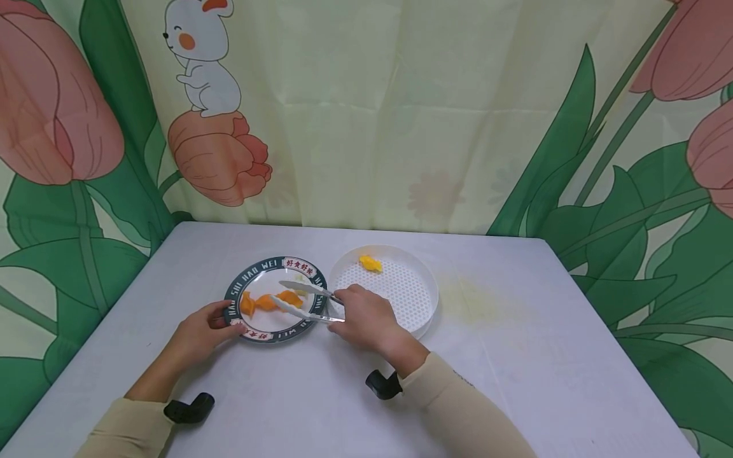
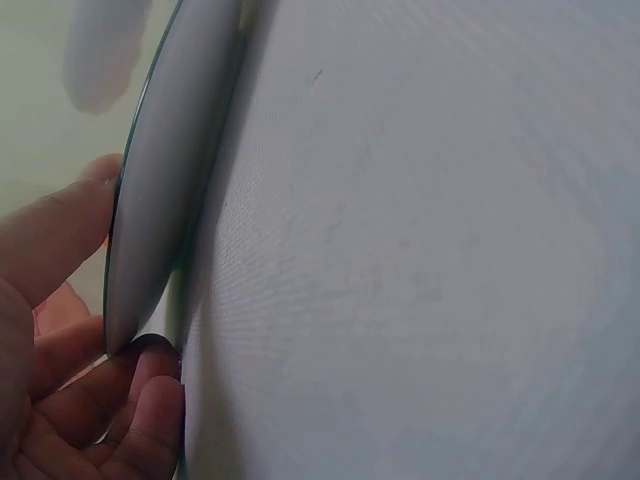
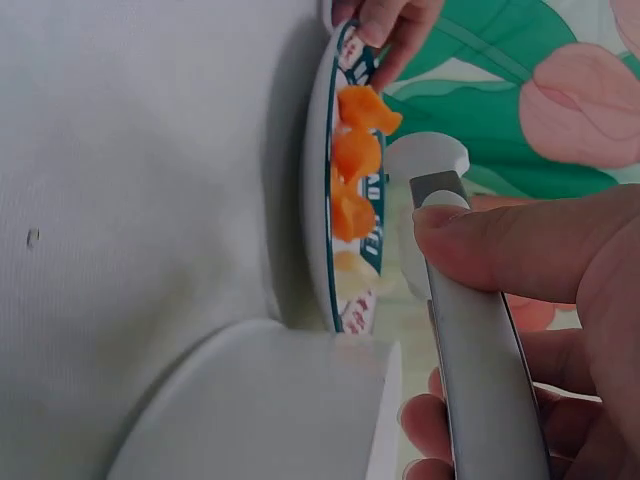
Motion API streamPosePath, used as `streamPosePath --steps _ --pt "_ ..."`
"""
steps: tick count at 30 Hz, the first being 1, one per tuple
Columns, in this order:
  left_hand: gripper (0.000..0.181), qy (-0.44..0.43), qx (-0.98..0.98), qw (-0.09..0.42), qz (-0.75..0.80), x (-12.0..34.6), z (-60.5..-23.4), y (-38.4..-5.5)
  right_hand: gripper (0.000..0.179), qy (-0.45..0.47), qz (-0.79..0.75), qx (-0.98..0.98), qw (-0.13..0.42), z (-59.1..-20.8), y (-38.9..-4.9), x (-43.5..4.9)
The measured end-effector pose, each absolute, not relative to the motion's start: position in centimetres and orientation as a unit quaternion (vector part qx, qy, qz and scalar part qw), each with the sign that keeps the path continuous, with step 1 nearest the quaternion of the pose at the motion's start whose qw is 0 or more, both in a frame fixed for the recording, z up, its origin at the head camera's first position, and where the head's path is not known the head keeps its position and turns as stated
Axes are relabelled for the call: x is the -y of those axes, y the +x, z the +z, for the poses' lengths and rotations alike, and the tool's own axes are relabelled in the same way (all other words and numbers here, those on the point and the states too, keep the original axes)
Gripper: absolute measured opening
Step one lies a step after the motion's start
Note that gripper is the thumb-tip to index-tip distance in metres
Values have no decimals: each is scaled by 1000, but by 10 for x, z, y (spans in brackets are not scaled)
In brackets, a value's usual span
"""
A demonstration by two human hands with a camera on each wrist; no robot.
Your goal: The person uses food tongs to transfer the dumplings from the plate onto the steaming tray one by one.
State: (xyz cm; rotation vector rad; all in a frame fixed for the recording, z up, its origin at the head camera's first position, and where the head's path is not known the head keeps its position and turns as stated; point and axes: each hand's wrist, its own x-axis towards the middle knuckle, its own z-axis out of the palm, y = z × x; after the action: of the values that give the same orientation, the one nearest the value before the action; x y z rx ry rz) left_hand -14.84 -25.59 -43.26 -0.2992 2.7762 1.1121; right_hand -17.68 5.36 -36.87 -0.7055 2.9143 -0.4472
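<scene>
A round plate (image 1: 260, 266) with a dark green lettered rim carries several orange, dumpling-like pieces (image 1: 265, 303). My left hand (image 1: 197, 336) grips its left edge, thumb over the rim and fingers beneath, as the left wrist view (image 2: 70, 250) also shows. Metal tongs with white tips (image 1: 303, 287) are held in my right hand (image 1: 369, 318), the thumb pressed along one arm. Their tips are spread over the plate, close above the rightmost orange piece, with nothing clamped between them. A paler small piece (image 3: 352, 268) lies near the plate's right side.
Just right of the plate stands a round white basket (image 1: 403, 286) with a perforated base, one yellow piece (image 1: 370, 263) near its back edge. My right forearm passes in front of it. A white cloth (image 1: 515, 356) covers the table; a printed curtain (image 1: 355, 159) hangs behind.
</scene>
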Motion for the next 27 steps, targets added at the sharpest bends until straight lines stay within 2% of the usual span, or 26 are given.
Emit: streamPosePath --steps 11,27 --pt "87 -102 -920 69 372 256 -434 -149 53 -249 -122 -959 65 -376 -177 -35" --pt "86 -100 -919 69 375 255 -432 -148 42 -250 -104 -961 55 -374 -182 -21"
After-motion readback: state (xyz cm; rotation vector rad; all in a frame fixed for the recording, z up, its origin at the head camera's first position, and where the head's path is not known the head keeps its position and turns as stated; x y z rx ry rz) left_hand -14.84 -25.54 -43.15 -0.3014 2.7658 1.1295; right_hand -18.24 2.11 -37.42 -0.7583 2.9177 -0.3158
